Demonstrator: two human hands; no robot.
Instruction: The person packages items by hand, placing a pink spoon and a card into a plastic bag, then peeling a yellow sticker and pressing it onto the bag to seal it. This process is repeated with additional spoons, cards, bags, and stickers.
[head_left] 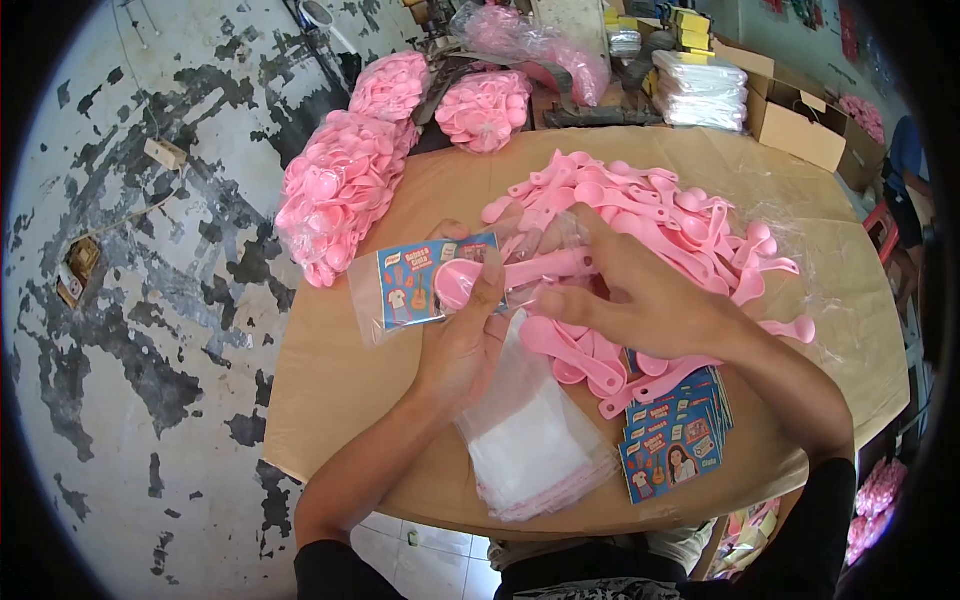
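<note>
My left hand point(462, 345) is closed on a clear plastic bag point(366, 300), its thumb pressing on the front. A blue printed card point(405, 290) lies inside the bag. A pink measuring spoon point(540, 268) lies over the card, bowl to the left, its handle reaching toward my right hand. My right hand point(640, 290) curls around the bag's right end and the handle tip; some of its fingers are hidden behind the plastic. Below my hands is a stack of clear bags point(535, 450). Several blue cards point(675, 440) lie fanned out to its right.
A large heap of loose pink spoons point(640, 210) covers the table's middle. Filled bags of spoons point(340, 190) stand at the left edge. Behind are stacked clear packets point(700, 90) and an open cardboard box point(800, 125). Another person point(908, 165) is partly visible at far right.
</note>
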